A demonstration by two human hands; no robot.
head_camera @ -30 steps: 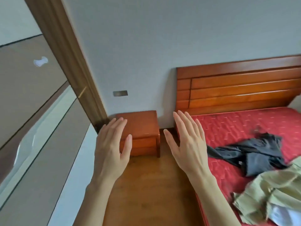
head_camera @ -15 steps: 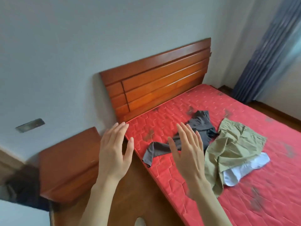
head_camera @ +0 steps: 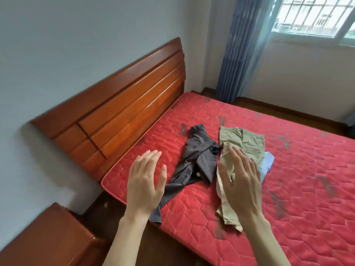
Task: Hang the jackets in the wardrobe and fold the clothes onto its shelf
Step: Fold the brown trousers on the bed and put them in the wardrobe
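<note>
On the red quilted mattress (head_camera: pixel 288 189) lie three garments: crumpled dark grey trousers (head_camera: pixel 194 162), khaki trousers (head_camera: pixel 244 143) to their right, and a pale blue piece of cloth (head_camera: pixel 268 162) poking out from under the khaki pair. My left hand (head_camera: pixel 145 181) hovers with straight fingers over the mattress's near corner, beside the grey trousers. My right hand (head_camera: pixel 240 181) is held flat in front of the khaki trousers and holds nothing. The wardrobe is out of view.
A wooden headboard (head_camera: pixel 119 104) stands against the grey wall. A wooden nightstand (head_camera: pixel 48 239) sits at the lower left beside the bed. A blue curtain (head_camera: pixel 238 50) and a barred window (head_camera: pixel 315 16) are at the far right; wooden floor runs along the bed.
The view has swung right from the wardrobe door and nightstand to the bed. Both hands stayed raised and flat and now hover over the clothes.
</note>
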